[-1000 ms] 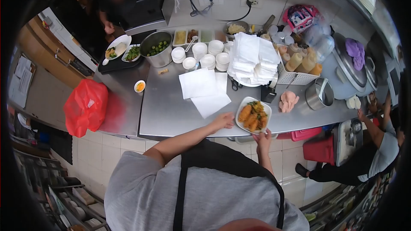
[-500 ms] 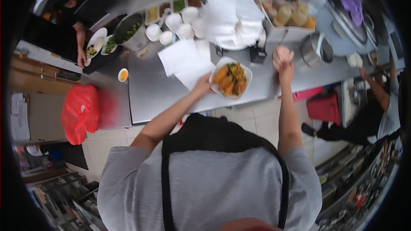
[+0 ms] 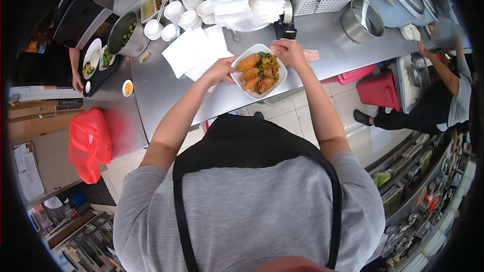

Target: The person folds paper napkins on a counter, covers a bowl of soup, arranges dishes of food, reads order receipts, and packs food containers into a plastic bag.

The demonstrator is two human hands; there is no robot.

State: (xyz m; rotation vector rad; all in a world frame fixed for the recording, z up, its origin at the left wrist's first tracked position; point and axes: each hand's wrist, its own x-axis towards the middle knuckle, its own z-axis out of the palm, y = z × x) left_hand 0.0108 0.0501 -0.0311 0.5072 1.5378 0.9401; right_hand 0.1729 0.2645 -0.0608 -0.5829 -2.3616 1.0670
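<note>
A white square-sided bowl (image 3: 282, 78) of golden fried pieces and greens is near the front edge of the steel counter. My left hand (image 3: 220, 72) is closed on the bowl's left rim. At the upper right rim is my right hand (image 3: 289, 52), its fingers closed on a pale pink cloth. Part of that cloth (image 3: 311, 55) sticks out to the right, behind my wrist. White paper sheets (image 3: 187, 52) lie flat on the counter, left of the bowl.
A stack of white paper (image 3: 247, 0), several stacked small white cups (image 3: 189, 19) and a basket of sauce bottles (image 3: 322, 4) line the back. A metal pot (image 3: 362, 22) stands right. A red plastic bag (image 3: 89, 143) sits left. Co-workers (image 3: 448, 78) (image 3: 74, 70) are at both sides.
My right hand has come left with the pink cloth, from the bare counter to the bowl's rim. My left hand still holds the bowl. The camera view has shifted.
</note>
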